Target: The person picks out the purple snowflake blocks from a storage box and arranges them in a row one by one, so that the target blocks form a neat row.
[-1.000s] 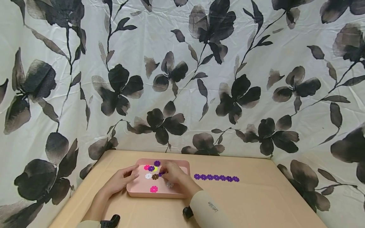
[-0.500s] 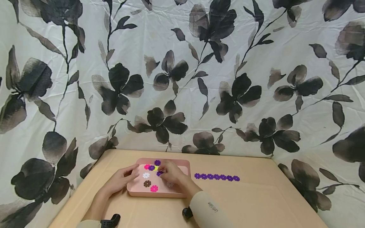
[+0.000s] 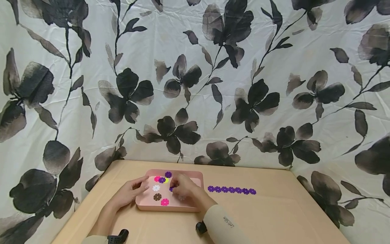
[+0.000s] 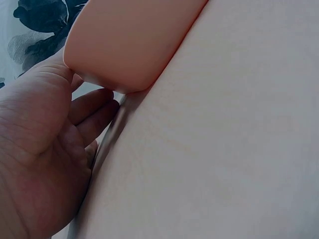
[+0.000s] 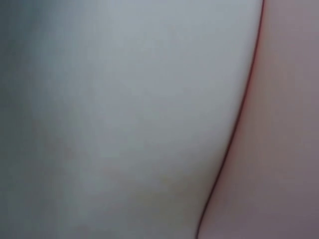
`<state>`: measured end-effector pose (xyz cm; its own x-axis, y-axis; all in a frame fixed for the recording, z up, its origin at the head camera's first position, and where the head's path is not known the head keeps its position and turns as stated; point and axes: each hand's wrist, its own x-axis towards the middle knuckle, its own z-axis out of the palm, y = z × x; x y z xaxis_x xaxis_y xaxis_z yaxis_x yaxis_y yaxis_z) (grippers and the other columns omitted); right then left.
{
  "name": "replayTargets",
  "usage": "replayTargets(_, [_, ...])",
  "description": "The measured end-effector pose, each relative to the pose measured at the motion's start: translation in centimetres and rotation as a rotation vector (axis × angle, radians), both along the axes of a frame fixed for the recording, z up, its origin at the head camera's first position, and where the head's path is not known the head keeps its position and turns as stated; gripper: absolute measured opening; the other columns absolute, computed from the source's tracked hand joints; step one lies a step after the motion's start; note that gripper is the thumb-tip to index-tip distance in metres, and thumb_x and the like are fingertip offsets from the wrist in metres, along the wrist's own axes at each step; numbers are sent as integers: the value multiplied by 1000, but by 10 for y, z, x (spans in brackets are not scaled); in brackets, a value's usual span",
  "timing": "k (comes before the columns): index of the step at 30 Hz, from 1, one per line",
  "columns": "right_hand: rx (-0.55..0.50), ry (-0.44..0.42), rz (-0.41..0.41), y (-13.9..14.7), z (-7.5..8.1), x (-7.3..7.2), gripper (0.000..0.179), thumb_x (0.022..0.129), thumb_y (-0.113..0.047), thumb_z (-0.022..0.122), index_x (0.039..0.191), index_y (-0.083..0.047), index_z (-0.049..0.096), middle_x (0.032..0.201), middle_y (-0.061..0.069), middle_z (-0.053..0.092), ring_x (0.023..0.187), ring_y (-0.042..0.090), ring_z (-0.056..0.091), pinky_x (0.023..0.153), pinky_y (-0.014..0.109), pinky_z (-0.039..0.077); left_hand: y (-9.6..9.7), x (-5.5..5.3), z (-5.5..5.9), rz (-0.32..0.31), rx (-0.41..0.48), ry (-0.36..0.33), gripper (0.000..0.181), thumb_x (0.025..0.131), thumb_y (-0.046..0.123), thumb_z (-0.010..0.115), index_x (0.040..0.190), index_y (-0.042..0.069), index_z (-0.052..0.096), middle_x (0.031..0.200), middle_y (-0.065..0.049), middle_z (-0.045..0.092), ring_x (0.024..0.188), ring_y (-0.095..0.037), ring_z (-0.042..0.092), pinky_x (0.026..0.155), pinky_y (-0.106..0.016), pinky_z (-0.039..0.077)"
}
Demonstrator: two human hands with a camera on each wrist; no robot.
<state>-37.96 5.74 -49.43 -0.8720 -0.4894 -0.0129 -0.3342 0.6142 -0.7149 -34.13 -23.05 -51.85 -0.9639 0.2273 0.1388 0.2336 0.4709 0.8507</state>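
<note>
My left hand (image 3: 129, 193) holds the left side of a shallow pink tray (image 3: 170, 208); the left wrist view shows bent fingers (image 4: 94, 117) against the tray's outer corner. Over the tray, my right hand (image 3: 184, 185) pinches a purple flower-shaped piece (image 3: 171, 189), mostly hidden by the fingertips. Other flower pieces lie in the tray: a purple one (image 3: 168, 174) at the back, a pink (image 3: 156, 179), purple (image 3: 162, 180) and yellow (image 3: 167, 180) cluster, then a white (image 3: 156, 188), a brown (image 3: 157, 197) and a pink one (image 3: 165, 202). Beneath my right hand a pale one (image 3: 181, 198) partly shows.
A straight row of several purple flower pieces (image 3: 231, 189) lies on the light table (image 3: 259, 217), right of the tray. Behind the table hangs a white cloth (image 3: 213, 142) with dark flowers. The right wrist view is blurred and shows no hand.
The brown flower has slid left and towards me, and the white one slightly left. My right hand stays over the tray, its fingertips shifting a little at the purple piece. My left hand keeps still.
</note>
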Motion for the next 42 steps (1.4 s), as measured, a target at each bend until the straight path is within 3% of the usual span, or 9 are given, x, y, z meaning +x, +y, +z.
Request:
replayTargets(9, [49, 23, 7, 3, 0, 1, 9, 92, -6, 76, 94, -15, 73, 84, -2, 63, 65, 14, 59, 49, 24, 53, 0, -2, -3, -2, 7, 1, 62, 102, 36, 68, 155, 9, 50, 162, -14, 46, 154, -40, 33, 125, -57, 28])
replayTargets(16, [108, 122, 62, 8, -2, -2, 12, 88, -5, 80, 89, -15, 72, 80, -4, 62, 66, 10, 58, 52, 21, 50, -1, -2, -4, -7, 14, -3, 63, 102, 37, 68, 155, 9, 50, 161, -17, 46, 154, -40, 34, 125, -57, 29])
replayTargets(24, [59, 92, 47, 15, 4, 4, 14, 83, 2, 81, 87, -11, 76, 89, -1, 61, 74, 12, 58, 55, 22, 55, -1, -2, -4, -6, 14, 4, 65, 101, 40, 69, 155, 9, 50, 161, -18, 47, 153, -40, 35, 124, -56, 30])
replayTargets(28, [28, 88, 20, 23, 9, 6, 14, 86, 1, 80, 91, -12, 81, 88, -5, 66, 76, 12, 60, 65, 21, 60, 0, -2, -4, -4, 14, 3, 64, 101, 39, 68, 155, 9, 50, 161, -17, 47, 153, -40, 35, 124, -57, 30])
replayTargets(34, [-109, 77, 7, 48, 16, 7, 13, 88, -9, 83, 101, -12, 84, 94, -6, 70, 84, 14, 61, 73, 23, 59, 1, -1, -3, 6, -7, 11, 63, 102, 37, 68, 155, 9, 50, 159, -17, 49, 152, -41, 37, 124, -57, 31])
replayTargets(42, [-337, 90, 6, 101, 27, 11, 17, 93, -8, 78, 109, -8, 82, 104, 6, 70, 90, 18, 69, 80, 23, 63, 1, -2, -3, 8, -13, 11, 63, 102, 38, 67, 155, 9, 50, 161, -16, 47, 153, -41, 35, 125, -58, 29])
